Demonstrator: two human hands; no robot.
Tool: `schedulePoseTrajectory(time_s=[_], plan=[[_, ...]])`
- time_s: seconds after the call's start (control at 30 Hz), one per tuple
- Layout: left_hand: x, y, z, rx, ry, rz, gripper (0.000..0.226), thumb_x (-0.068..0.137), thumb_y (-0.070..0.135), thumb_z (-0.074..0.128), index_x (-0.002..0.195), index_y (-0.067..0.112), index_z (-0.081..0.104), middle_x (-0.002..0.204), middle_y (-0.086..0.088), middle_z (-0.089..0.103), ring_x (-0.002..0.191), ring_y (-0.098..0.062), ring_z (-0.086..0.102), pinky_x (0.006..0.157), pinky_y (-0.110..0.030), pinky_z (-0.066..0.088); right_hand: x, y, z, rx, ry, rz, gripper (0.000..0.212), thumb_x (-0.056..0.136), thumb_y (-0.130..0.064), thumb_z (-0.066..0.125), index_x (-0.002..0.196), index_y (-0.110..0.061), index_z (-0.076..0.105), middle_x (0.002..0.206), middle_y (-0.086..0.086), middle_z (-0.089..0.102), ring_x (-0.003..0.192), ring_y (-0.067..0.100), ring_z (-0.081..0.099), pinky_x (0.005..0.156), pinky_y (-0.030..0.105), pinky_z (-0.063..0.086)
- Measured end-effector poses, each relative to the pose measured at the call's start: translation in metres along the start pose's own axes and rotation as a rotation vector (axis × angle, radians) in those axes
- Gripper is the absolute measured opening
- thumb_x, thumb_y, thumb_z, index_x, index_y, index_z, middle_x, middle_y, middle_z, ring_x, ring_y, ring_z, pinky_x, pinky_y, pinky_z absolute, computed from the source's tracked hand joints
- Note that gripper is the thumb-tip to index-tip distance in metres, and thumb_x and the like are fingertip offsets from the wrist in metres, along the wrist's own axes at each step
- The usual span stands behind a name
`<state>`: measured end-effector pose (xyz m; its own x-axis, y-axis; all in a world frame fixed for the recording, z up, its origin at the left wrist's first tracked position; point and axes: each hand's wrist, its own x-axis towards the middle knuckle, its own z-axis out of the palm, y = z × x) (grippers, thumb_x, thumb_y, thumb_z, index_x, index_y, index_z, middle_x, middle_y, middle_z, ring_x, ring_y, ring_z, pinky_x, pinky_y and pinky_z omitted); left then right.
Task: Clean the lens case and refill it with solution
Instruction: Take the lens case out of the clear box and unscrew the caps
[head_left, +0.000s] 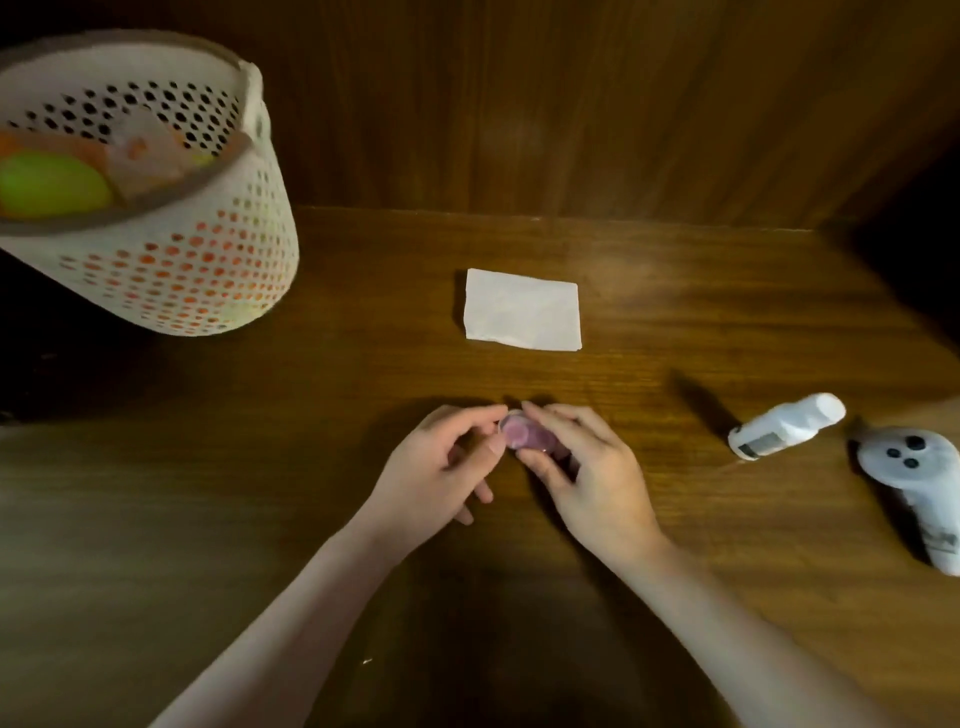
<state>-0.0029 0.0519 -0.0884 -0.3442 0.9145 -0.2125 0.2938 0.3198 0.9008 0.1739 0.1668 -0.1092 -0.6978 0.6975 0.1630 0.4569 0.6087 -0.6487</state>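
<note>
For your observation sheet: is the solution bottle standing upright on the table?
No, the solution bottle lies on its side on the table.

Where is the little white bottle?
The bottle lies on its side at the right of the table, beside the white controller, right of both hands.

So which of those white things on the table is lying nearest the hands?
The folded white tissue, flat on the table just beyond the hands. The white bottle on its side and the white controller both lie farther off to the right.
</note>
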Motion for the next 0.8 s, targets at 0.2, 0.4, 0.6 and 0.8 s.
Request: schedulePoseTrajectory(time_s=[0.2,0.4,0.6,0.8], plan=[[-0.004,-0.012,0.008,0.033,0.042,0.118,0.045,0.102,0.038,0.064,0.146,0.044,0.054,0.128,0.027,0.063,0.088,-0.005,0.076,0.055,-0.018,0.058,-0.007,0.001,0.004,-0.002,0.005,-0.153,0.043,0.103,-0.04,0.059,0.143,-0.028,0.069,0.131,-0.015,0.068,0.12,-0.004,0.061,0.1,0.009,0.044],[-0.013,-0.01,0.013,0.117,0.096,0.169,0.046,0.105,0.033,0.062,0.15,0.032,0.055,0.125,0.02,0.067,0.09,0.003,0.074,0.056,-0.013,0.055,-0.008,0.003,-0.002,0.034,0.05,-0.254,0.034,0.104,-0.041,0.066,0.137,-0.032,0.074,0.127,-0.019,0.074,0.111,-0.01,0.065,0.093,0.005,0.047],[-0.071,0.012,0.029,-0.052,0.107,0.18,0.039,0.107,0.026,0.062,0.145,0.017,0.062,0.126,0.002,0.075,0.107,-0.009,0.076,0.087,-0.029,0.065,-0.057,-0.024,-0.017,-0.023,0.132,-0.345,0.026,0.106,-0.031,0.068,0.129,-0.028,0.08,0.114,-0.012,0.081,0.094,-0.008,0.065,0.085,0.002,0.042],[-0.134,0.032,0.045,-0.121,0.072,0.236,0.039,0.105,0.025,0.065,0.142,0.012,0.065,0.128,-0.005,0.076,0.115,-0.016,0.076,0.103,-0.041,0.061,-0.112,-0.049,-0.042,-0.114,0.132,-0.378,0.026,0.109,-0.033,0.061,0.127,-0.032,0.08,0.1,-0.024,0.071,0.084,-0.014,0.063,0.075,0.001,0.044]])
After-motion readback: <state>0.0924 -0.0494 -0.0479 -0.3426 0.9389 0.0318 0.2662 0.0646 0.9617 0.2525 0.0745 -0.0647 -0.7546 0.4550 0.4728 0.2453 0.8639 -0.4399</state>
